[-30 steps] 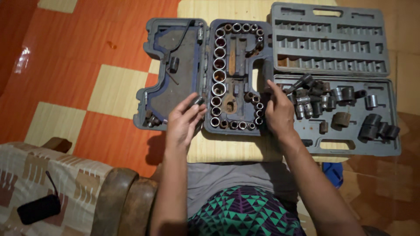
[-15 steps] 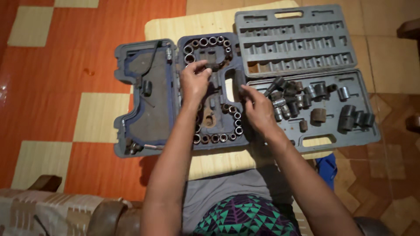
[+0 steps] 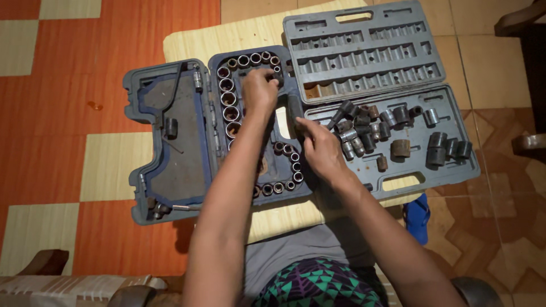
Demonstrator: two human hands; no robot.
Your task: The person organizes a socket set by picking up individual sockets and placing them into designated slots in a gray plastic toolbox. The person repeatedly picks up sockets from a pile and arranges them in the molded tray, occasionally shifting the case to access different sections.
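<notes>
Blue socket case (image 3: 170,165) lies open on pale wooden worktop (image 3: 227,40). Left hand (image 3: 259,90) curled at top row of sockets (image 3: 245,59) — grip hidden, cannot tell. Right hand (image 3: 319,149) rests half-closed on case edge, just beside loose sockets (image 3: 364,128) in grey tray (image 3: 449,167).

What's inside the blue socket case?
The blue socket case holds rings of sockets along its edges. The left hand and forearm cover the middle slots; those contents are hidden.

A blue sandal (image 3: 418,218) lies on the tiled floor (image 3: 68,102), below and right of the hands; a patterned cushion (image 3: 74,287) sits lower left.
</notes>
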